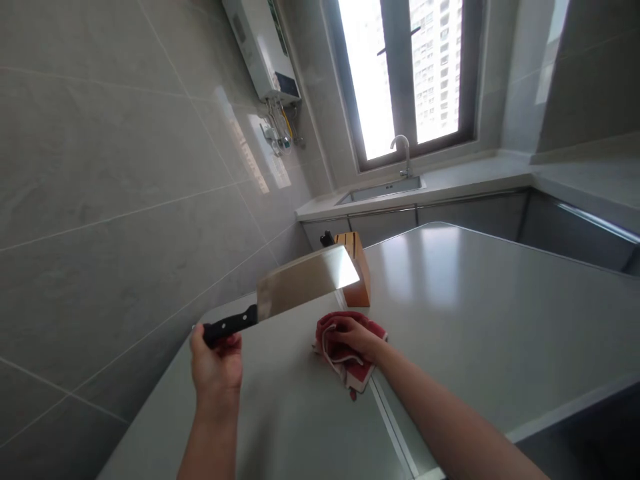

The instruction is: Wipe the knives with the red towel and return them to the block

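While I am monitoring remotely | left hand (216, 368): fingers are gripping the black handle, Chinese cleaver (307, 283) rising over the pale countertop (500, 333) | right hand (353, 337): fingers are lying wide, pressing a red towel (369, 363) | far: wooden knife block (358, 287)

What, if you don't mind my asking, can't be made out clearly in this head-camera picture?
Head view:
- The wooden knife block is partly hidden behind the cleaver in the left hand.
- Part of the red cloth is covered by the right hand.
- The wall-mounted water heater is cut off by the top edge.
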Action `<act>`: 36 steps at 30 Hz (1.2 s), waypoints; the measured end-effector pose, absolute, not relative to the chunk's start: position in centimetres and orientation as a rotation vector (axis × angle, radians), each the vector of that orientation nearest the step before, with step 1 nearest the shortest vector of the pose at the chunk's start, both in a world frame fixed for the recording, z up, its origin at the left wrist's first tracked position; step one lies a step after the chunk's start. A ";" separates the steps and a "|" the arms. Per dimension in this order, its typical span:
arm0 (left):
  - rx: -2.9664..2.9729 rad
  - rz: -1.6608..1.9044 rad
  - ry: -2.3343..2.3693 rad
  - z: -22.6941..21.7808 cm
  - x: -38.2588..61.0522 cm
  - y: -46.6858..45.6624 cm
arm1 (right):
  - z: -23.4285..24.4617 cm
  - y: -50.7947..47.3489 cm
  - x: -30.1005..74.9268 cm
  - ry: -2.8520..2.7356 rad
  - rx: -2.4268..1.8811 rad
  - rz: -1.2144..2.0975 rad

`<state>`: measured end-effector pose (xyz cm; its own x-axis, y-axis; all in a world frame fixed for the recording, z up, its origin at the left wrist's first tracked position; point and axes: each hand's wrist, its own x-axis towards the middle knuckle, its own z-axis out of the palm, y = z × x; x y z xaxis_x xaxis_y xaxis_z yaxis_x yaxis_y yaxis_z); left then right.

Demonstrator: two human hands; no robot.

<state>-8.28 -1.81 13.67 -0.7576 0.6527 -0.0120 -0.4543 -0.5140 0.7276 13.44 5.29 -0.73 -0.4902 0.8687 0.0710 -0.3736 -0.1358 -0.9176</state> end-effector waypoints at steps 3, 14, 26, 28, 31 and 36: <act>0.331 2.245 1.027 9.5 -9.3 -1.5 | -0.7 5.2 13.6 -1.200 -0.619 1.822; 0.306 2.206 1.081 1.5 -10.4 -0.5 | -0.3 4.9 14.1 -0.792 -0.411 1.974; 0.246 2.199 1.061 -0.1 -10.1 -0.2 | 0.0 5.2 14.2 -0.785 -0.342 1.926; 0.243 2.195 1.038 -0.2 -9.9 -0.1 | -0.2 5.3 14.1 -0.788 -0.330 1.927; 0.247 2.174 1.001 -0.4 -9.5 -0.1 | -0.5 5.5 14.0 -0.764 -0.342 1.906; 0.280 2.125 0.976 -0.7 -8.8 -0.1 | -1.1 5.9 13.8 -0.737 -0.487 1.867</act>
<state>-8.80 -0.13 -0.70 -0.6819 0.7231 -0.1103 -0.5548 -0.4130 0.7222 13.76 5.86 -1.06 -0.3930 0.9195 -0.0002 -0.6716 -0.2872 -0.6829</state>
